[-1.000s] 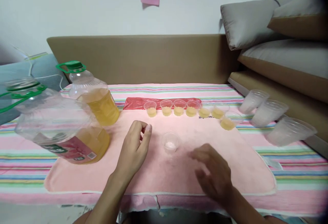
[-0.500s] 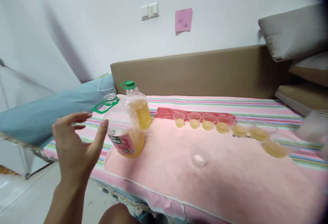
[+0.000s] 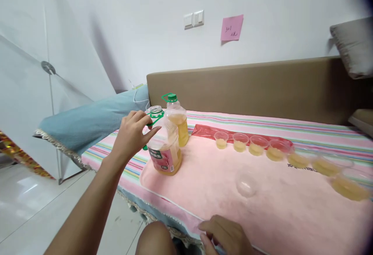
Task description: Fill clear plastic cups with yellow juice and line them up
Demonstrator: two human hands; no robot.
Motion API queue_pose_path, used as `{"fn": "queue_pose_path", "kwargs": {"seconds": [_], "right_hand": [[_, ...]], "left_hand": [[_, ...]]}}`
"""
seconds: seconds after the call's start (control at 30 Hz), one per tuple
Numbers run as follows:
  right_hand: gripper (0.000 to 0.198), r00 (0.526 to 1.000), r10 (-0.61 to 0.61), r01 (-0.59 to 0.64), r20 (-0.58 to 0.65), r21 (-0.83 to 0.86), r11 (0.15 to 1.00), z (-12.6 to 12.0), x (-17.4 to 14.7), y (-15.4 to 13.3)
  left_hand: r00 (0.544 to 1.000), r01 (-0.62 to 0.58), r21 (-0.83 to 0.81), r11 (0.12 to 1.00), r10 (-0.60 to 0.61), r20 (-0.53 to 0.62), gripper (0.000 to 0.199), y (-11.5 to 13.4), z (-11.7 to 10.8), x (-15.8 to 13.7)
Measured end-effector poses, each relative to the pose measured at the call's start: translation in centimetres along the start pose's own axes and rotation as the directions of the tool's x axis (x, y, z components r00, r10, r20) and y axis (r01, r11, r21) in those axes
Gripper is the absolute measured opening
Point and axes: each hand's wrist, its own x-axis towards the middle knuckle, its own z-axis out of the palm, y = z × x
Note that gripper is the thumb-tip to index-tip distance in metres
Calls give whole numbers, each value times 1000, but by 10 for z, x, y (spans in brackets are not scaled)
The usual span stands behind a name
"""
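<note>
My left hand (image 3: 135,132) is at the neck of an uncapped plastic juice bottle (image 3: 164,158) with a pink label. Its fingers are hooked at the bottle's green carry handle (image 3: 157,119), with the thumb stretched along the near side. Right behind stands a second juice bottle (image 3: 183,130), its green cap on. My right hand (image 3: 225,233) hovers low over the front edge, fingers loosely bent, thumb apart, nothing visible in it. Beyond it sits an empty clear cup (image 3: 246,185). Several clear cups (image 3: 239,145) of yellow juice form a row to the right.
A pink mat (image 3: 204,192) covers part of the striped bed sheet (image 3: 116,154). Red plastic wrapping (image 3: 204,130) lies behind the cups. A blue bolster (image 3: 96,117) is at the left, a brown headboard (image 3: 247,84) at the back. My knee (image 3: 155,239) shows in front.
My left hand has moved from beside the uncapped bottle onto its handle. My right hand has come into view at the bottom. The view has swung left, so things sit further right.
</note>
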Motion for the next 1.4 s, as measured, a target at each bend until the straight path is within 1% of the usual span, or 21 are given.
{"fn": "queue_pose_path", "kwargs": {"seconds": [0.1, 0.2, 0.3, 0.47, 0.57, 0.67, 0.8, 0.9, 1.0, 1.07, 1.17, 1.23, 1.3, 1.4], "right_hand": [[14, 996, 41, -45, 73, 63, 997, -5, 16, 1], [13, 994, 87, -92, 63, 80, 993, -7, 17, 3], [15, 994, 101, -102, 29, 69, 992, -7, 9, 5], [21, 994, 107, -108, 15, 38, 993, -12, 8, 2], [21, 993, 120, -119, -5, 43, 992, -14, 11, 0], [24, 991, 134, -133, -18, 36, 990, -15, 9, -1], [25, 989, 142, -142, -33, 10, 990, -15, 5, -2], [22, 985, 171, -171, -23, 11, 985, -17, 4, -2], [20, 983, 184, -184, -12, 22, 983, -18, 3, -2], [20, 983, 184, -185, 7, 33, 982, -18, 3, -2], [21, 981, 193, -195, 32, 56, 979, -17, 2, -2], [23, 977, 208, -210, 47, 63, 976, -17, 2, -3], [24, 973, 224, -227, 62, 62, 972, -17, 2, -4], [24, 970, 231, -236, 76, 65, 970, -18, 2, -2]], "left_hand": [[997, 0, -76, 997, 7, 83, 31, -2, 2, 9], [991, 13, -127, 992, 5, 134, 37, -2, 5, 15], [993, 41, -151, 988, -24, 117, 41, 0, 8, 18], [996, 93, -133, 987, -91, 23, 49, 5, 11, 21], [992, 126, -95, 987, -123, 37, 52, 10, 11, 22], [990, 134, -87, 987, -131, 49, 46, 13, 8, 22], [993, 110, -87, 990, -107, 46, 37, 9, 6, 20], [997, 56, -89, 994, -52, 51, 35, 2, 4, 17], [1000, -6, -79, 997, 8, 30, 36, -3, 3, 15], [999, -10, -64, 998, 13, 38, 38, 0, 2, 15], [993, 59, -72, 996, -51, 103, 45, 11, -1, 18], [988, 108, -89, 990, -96, 121, 49, 19, -2, 20], [987, 142, -93, 985, -133, 91, 49, 25, -1, 22], [982, 187, -93, 978, -184, 43, 48, 27, 0, 22]]}}
